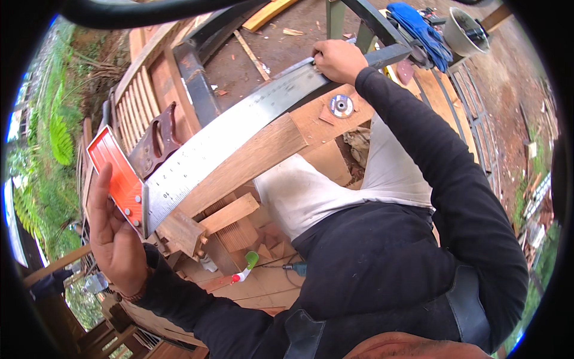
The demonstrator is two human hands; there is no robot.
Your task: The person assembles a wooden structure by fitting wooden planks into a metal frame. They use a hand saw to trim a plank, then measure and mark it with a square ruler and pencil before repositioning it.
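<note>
I see my left hand (116,236) closed around the orange stock of a large steel square (197,149), while my right hand (338,60) pinches the blade's far end, pressing it flat along the wooden board (251,158) so the stock butts the board's near-left end. A handsaw (156,143) lies just left; bare ground opens beyond the blade's far edge.

Head view: single wide fisheye, worn high, facing steeply down, close over the wooden surface (263,155) and the wearer's own torso.
</note>
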